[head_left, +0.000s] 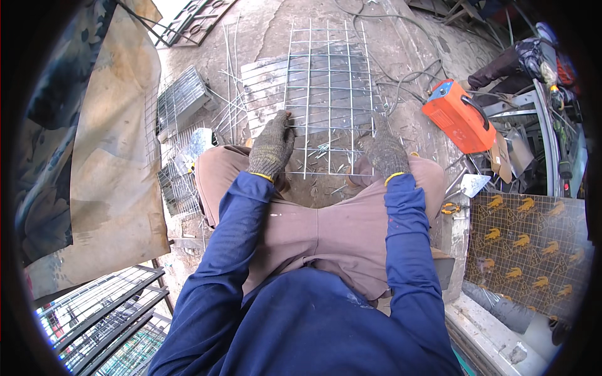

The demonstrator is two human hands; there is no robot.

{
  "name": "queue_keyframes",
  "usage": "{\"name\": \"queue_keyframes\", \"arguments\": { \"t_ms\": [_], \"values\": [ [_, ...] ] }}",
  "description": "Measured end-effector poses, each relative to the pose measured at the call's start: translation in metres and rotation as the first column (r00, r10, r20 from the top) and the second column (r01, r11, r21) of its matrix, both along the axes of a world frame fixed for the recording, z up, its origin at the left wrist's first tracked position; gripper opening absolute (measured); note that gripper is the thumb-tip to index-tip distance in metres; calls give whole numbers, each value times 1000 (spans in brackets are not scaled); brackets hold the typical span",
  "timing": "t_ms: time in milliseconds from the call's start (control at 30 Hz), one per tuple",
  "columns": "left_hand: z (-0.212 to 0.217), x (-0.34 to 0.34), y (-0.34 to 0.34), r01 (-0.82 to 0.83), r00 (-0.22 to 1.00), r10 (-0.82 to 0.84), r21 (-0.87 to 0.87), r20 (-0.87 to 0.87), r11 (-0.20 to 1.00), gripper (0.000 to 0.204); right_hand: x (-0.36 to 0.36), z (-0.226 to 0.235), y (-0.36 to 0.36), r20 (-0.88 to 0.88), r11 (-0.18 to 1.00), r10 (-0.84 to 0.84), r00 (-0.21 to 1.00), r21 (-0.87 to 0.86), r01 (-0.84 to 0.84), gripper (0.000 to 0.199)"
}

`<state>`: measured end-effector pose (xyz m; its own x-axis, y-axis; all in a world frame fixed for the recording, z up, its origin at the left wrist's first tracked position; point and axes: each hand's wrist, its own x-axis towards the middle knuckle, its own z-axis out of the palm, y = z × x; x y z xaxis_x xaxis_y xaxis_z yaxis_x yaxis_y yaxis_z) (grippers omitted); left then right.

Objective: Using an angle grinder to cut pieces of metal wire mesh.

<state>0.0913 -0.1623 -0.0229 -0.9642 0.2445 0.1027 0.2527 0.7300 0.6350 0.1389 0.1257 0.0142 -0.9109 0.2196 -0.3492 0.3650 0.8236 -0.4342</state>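
Note:
A wire mesh panel of thin metal rods slants away in front of me, between and beyond my knees. My left hand, in a grey knitted glove with a yellow cuff, is closed on the panel's left edge. At the right edge my right hand, gloved alike, has its fingers curled along the outer rod; the fingertips are partly hidden. Beneath the panel a grey metal sheet lies on the ground. Short cut rod pieces are scattered near my feet.
An orange welding machine with dark cables stands at the right. Pliers lie beside my right knee, near a patterned board. At left are a mesh box, loose rods and a hanging stained cloth.

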Motion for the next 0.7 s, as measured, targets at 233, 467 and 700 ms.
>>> {"name": "queue_keyframes", "arguments": {
  "t_ms": [233, 467, 700],
  "values": [
    [-3, -1, -2, 24, 1000, -24, 14, -19, 1000, 47, 2, -10, 5, -7, 999, 9, 1000, 48, -9, 79],
    [2, -3, -1, 23, 999, -23, 7, 22, 1000, 47, -4, -3, 4, 53, 993, -70, 996, -94, 74, 79],
    [-2, -2, 0, 36, 999, -36, -14, -36, 999, 43, -1, -11, 7, -23, 998, -26, 999, -52, 25, 78]
  ]
}}
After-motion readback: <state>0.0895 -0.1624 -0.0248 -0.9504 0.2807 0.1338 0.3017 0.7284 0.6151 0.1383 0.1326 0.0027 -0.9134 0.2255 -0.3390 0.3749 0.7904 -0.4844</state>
